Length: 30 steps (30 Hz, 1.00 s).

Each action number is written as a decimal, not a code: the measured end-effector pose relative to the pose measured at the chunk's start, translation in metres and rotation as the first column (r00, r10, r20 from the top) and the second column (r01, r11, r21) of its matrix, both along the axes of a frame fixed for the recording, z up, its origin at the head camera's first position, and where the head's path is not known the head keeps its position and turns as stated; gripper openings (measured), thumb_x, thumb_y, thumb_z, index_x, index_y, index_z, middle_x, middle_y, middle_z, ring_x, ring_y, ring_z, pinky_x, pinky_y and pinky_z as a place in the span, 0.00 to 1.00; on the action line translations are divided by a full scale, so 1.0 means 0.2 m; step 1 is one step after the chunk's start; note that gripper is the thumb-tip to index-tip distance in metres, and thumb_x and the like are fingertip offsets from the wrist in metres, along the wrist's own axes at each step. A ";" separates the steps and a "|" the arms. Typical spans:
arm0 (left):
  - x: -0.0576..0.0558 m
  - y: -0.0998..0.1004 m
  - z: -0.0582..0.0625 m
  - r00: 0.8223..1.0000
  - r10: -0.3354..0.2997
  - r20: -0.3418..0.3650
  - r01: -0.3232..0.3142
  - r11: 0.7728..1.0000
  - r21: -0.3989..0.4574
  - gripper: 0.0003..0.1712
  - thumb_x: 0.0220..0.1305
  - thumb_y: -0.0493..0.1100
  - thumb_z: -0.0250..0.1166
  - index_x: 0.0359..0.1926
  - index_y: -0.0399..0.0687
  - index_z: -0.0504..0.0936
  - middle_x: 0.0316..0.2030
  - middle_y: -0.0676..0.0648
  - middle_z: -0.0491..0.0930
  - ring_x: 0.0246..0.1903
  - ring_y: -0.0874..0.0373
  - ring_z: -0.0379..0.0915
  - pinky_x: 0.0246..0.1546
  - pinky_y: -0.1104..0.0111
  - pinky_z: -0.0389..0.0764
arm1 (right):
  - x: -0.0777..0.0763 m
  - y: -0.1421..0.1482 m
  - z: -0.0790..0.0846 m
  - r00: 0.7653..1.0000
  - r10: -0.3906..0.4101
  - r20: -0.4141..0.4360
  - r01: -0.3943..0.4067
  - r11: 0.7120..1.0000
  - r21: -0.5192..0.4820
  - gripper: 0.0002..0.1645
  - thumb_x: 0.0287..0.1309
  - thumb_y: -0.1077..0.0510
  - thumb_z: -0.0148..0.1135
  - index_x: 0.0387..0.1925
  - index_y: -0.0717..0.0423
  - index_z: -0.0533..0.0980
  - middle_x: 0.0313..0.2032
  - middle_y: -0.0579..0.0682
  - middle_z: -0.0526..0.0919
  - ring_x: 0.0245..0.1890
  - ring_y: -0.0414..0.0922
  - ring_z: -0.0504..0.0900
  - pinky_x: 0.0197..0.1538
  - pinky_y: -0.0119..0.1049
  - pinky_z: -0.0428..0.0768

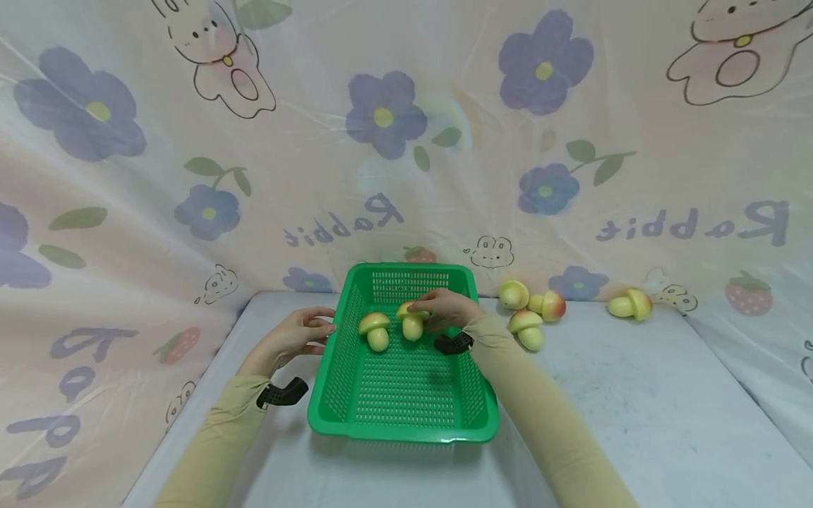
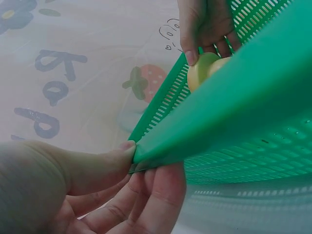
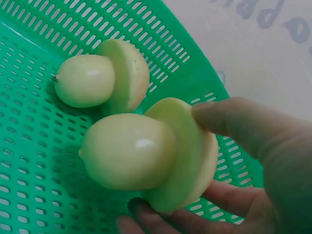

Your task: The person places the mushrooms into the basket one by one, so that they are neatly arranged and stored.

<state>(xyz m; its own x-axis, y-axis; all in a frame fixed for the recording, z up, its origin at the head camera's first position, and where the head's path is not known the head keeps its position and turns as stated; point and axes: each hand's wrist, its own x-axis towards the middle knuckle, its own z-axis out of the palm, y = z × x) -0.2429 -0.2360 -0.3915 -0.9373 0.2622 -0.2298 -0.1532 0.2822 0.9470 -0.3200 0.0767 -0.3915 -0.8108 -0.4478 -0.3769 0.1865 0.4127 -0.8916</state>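
Observation:
A green plastic basket (image 1: 406,432) with slotted walls stands on the table. My left hand (image 1: 297,337) is at its left rim; in the left wrist view the thumb lies on top of the rim (image 2: 161,146) and the fingers curl beneath it. Inside the basket, my right hand (image 1: 447,309) holds a yellow-green toy mushroom (image 3: 131,151) by its reddish cap, thumb on one side and fingers on the other. Another toy mushroom (image 3: 87,80) lies in the basket just left of the held one, stem toward the front.
Right of the basket, three more toy mushrooms lie close together, among them a front one (image 1: 527,331) and a red-capped one (image 1: 551,306). A further mushroom (image 1: 631,305) lies by itself farther right. Behind the white table (image 1: 610,423) hangs a printed curtain (image 1: 444,190).

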 end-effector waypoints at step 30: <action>-0.01 0.00 -0.01 1.000 -0.007 -0.003 0.007 1.000 -0.004 0.30 0.69 0.40 0.60 0.67 0.36 0.62 0.42 0.41 0.76 0.35 0.53 0.78 0.38 0.63 0.83 | 0.05 -0.07 -0.01 0.989 0.048 -0.139 -0.015 0.974 0.227 0.29 0.63 0.48 0.62 0.56 0.66 0.73 0.54 0.59 0.75 0.50 0.57 0.77 0.52 0.50 0.77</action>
